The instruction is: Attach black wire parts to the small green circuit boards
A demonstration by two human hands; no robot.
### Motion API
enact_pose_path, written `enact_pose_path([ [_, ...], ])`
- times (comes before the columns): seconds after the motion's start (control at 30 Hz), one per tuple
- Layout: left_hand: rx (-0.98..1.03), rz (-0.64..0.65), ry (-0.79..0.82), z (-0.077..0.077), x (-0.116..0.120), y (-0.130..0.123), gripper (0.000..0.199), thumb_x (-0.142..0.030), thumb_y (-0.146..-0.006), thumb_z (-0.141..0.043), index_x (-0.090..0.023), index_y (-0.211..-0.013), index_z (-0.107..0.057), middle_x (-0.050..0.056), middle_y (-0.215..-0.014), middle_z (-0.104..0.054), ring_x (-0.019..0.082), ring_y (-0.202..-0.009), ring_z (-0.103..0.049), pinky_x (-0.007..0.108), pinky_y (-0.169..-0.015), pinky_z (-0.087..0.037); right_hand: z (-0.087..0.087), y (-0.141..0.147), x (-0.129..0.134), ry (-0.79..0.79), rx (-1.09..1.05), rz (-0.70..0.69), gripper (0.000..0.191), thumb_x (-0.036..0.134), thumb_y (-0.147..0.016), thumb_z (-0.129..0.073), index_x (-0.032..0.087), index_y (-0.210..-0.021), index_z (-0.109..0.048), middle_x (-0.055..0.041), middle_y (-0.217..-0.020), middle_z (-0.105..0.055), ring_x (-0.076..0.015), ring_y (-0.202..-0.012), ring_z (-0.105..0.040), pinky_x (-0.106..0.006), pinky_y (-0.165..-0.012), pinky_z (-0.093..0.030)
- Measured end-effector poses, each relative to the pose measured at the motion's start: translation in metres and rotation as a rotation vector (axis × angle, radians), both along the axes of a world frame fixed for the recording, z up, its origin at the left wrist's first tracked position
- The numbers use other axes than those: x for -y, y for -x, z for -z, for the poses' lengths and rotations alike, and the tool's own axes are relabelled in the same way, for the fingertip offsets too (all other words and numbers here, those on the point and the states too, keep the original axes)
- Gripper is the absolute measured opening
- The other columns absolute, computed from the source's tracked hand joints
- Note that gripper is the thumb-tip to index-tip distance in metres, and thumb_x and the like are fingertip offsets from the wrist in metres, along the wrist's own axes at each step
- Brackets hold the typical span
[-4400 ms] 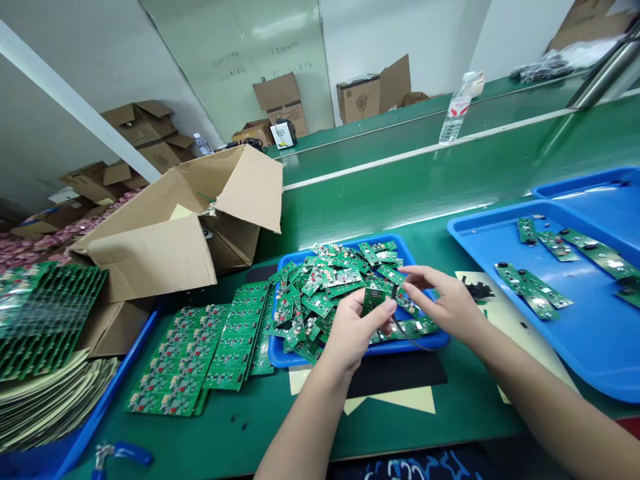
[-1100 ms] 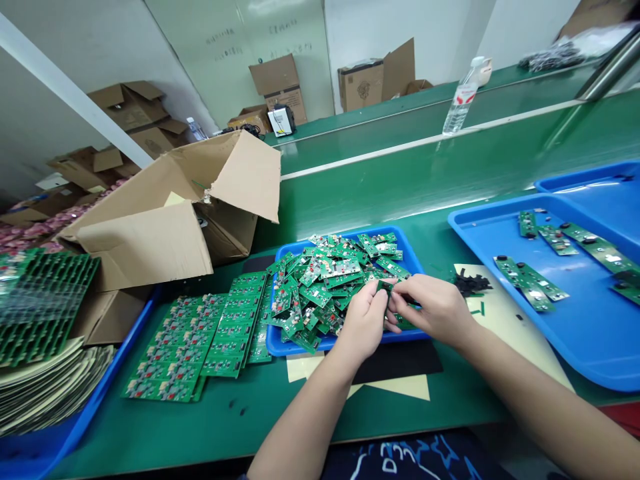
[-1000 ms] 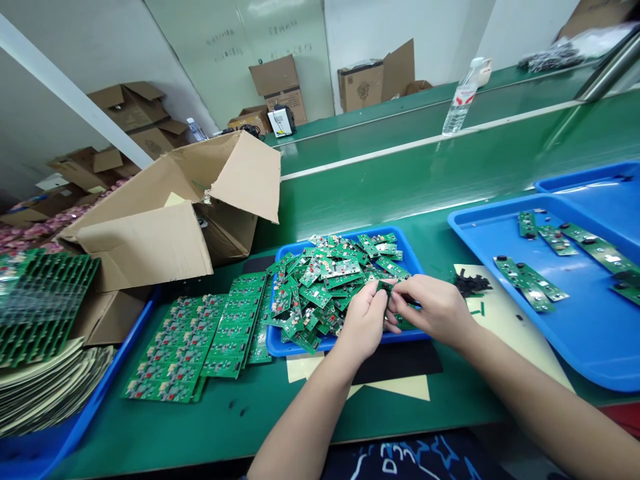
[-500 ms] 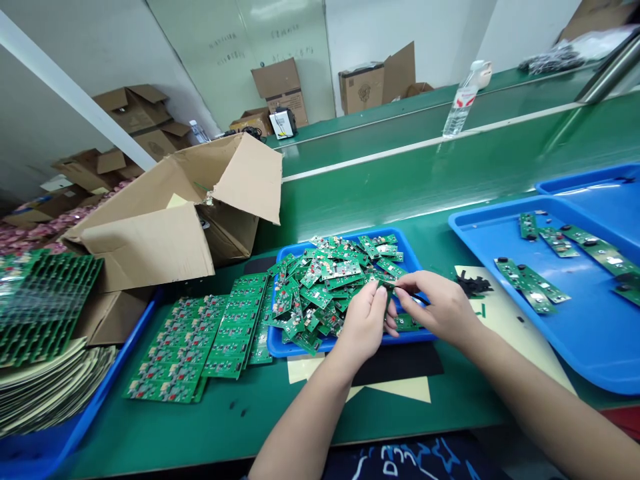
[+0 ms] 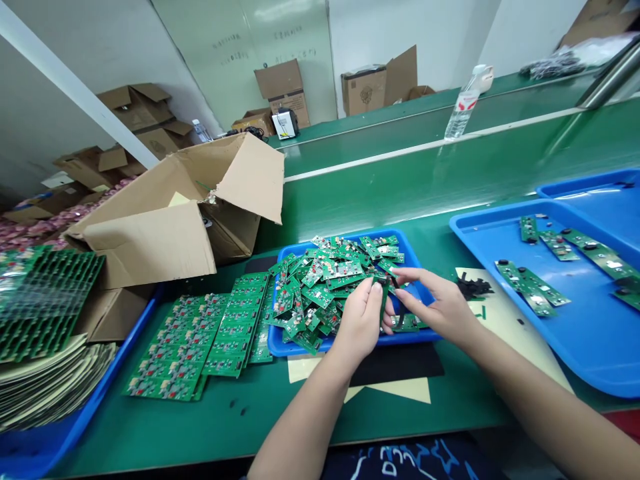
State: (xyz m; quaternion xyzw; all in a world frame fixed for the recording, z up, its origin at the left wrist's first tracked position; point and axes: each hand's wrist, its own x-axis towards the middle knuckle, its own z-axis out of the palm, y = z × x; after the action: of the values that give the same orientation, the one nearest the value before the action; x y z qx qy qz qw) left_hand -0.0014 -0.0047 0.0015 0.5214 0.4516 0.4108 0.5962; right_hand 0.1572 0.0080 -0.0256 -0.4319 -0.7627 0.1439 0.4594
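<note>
My left hand (image 5: pixel 361 320) is closed on a small green circuit board (image 5: pixel 385 297), held upright between thumb and fingers above the near right part of a blue tray (image 5: pixel 419 257). Just to its right, my right hand (image 5: pixel 434 303) pinches a thin black strip (image 5: pixel 401 313) that hangs down beside the board. Whether the strip touches the board is hidden by the fingers. A heap of loose small circuit boards (image 5: pixel 330 270) fills the tray under both hands. Right of my right hand, a pile of black strips (image 5: pixel 474 285) lies on a yellowish sheet (image 5: pixel 520 337).
Larger blue tray (image 5: pixel 575 347) at right holds several boards with black pieces. Unsplit board panels (image 5: pixel 175 353) lie left of the heap. An open cardboard box (image 5: pixel 150 240) stands behind them, with stacked panels (image 5: pixel 50 300) at far left. A water bottle (image 5: pixel 463 110) stands farther back.
The black strip, earlier stretched sideways under my right hand, now hangs downward from its fingers. The board in my left hand is turned more upright and shows more.
</note>
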Motion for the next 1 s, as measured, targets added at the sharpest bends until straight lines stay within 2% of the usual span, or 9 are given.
enact_pose_path([
  [0.1, -0.012, 0.006, -0.004, -0.001, 0.000, 0.000, 0.033, -0.042, -0.090, -0.039, -0.016, -0.071, -0.046, -0.002, -0.062, -0.050, 0.007, -0.047, -0.049, 0.018, -0.042, -0.045, -0.001, 0.002, 0.001, 0.030, -0.012, -0.022, 0.019, 0.025, -0.086, -0.053, 0.018, -0.102, -0.060, -0.0052, -0.080, -0.069, -0.0171, -0.070, -0.067, -0.029, -0.068, -0.055],
  [0.2, -0.023, 0.007, -0.005, -0.002, 0.000, 0.000, 0.035, -0.044, -0.089, -0.039, -0.016, -0.071, -0.047, -0.002, -0.061, -0.049, 0.007, -0.047, -0.049, 0.017, -0.042, -0.045, -0.002, 0.001, 0.000, 0.046, -0.025, -0.001, 0.018, 0.024, -0.087, -0.053, 0.018, -0.101, -0.062, -0.0042, -0.079, -0.070, -0.0165, -0.069, -0.067, -0.028, -0.067, -0.055],
  [0.4, -0.073, 0.037, 0.023, -0.004, -0.002, 0.000, 0.035, -0.043, -0.089, -0.038, -0.014, -0.098, -0.055, -0.003, -0.062, -0.049, 0.008, -0.047, -0.047, 0.018, -0.041, -0.043, -0.007, -0.012, -0.007, -0.131, 0.041, 0.053, 0.014, 0.016, -0.088, -0.052, 0.018, -0.093, -0.065, -0.0062, -0.083, -0.070, -0.0175, -0.075, -0.065, -0.030, -0.070, -0.051],
  [0.5, -0.205, 0.126, -0.023, -0.001, 0.000, -0.001, 0.035, -0.043, -0.091, -0.034, -0.016, -0.082, -0.054, -0.002, -0.061, -0.049, 0.009, -0.047, -0.047, 0.019, -0.043, -0.041, -0.007, -0.015, -0.011, -0.208, 0.104, 0.064, 0.016, 0.014, -0.089, -0.050, 0.018, -0.095, -0.065, -0.0064, -0.081, -0.069, -0.0180, -0.073, -0.064, -0.031, -0.067, -0.050],
  [0.6, -0.359, 0.216, -0.092, 0.000, 0.002, -0.004, 0.037, -0.039, -0.092, -0.033, -0.018, -0.064, -0.046, -0.003, -0.055, -0.047, 0.009, -0.044, -0.045, 0.020, -0.045, -0.037, -0.005, -0.014, -0.010, -0.251, 0.138, 0.055, 0.018, 0.014, -0.089, -0.049, 0.019, -0.094, -0.066, -0.0064, -0.079, -0.069, -0.0187, -0.074, -0.064, -0.033, -0.068, -0.050],
  [0.7, -0.425, 0.270, -0.144, -0.001, 0.002, -0.005, 0.038, -0.035, -0.092, -0.034, -0.020, -0.058, -0.042, -0.003, -0.048, -0.045, 0.011, -0.041, -0.043, 0.022, -0.046, -0.035, -0.005, -0.011, -0.007, -0.262, 0.131, 0.021, 0.019, 0.013, -0.089, -0.050, 0.022, -0.095, -0.066, -0.0050, -0.080, -0.069, -0.0186, -0.076, -0.064, -0.035, -0.074, -0.051],
  [0.8, -0.407, 0.290, -0.181, -0.004, 0.000, -0.003, 0.038, -0.034, -0.091, -0.034, -0.021, -0.056, -0.042, -0.003, -0.046, -0.045, 0.012, -0.042, -0.043, 0.022, -0.047, -0.034, -0.006, -0.008, -0.002, -0.272, 0.065, 0.036, 0.020, 0.015, -0.089, -0.049, 0.025, -0.094, -0.067, -0.0043, -0.079, -0.069, -0.0192, -0.076, -0.065, -0.037, -0.075, -0.053],
  [0.9, -0.401, 0.296, -0.201, -0.005, -0.001, -0.001, 0.039, -0.035, -0.091, -0.034, -0.021, -0.057, -0.043, -0.003, -0.048, -0.047, 0.012, -0.045, -0.045, 0.022, -0.048, -0.034, -0.006, -0.006, -0.002, -0.247, -0.051, 0.087, 0.026, 0.018, -0.088, -0.052, 0.025, -0.112, -0.060, -0.0065, -0.089, -0.068, -0.0206, -0.081, -0.066, -0.039, -0.078, -0.054],
  [1.0, -0.423, 0.312, -0.224, -0.004, 0.000, -0.001, 0.038, -0.035, -0.091, -0.035, -0.020, -0.058, -0.045, -0.002, -0.052, -0.049, 0.013, -0.049, -0.047, 0.022, -0.051, -0.036, -0.004, -0.010, -0.006, -0.170, -0.176, 0.139, 0.054, 0.020, -0.086, -0.055, 0.023, -0.137, -0.038, -0.0127, -0.118, -0.059, -0.0231, -0.096, -0.063, -0.045, -0.088, -0.051],
])
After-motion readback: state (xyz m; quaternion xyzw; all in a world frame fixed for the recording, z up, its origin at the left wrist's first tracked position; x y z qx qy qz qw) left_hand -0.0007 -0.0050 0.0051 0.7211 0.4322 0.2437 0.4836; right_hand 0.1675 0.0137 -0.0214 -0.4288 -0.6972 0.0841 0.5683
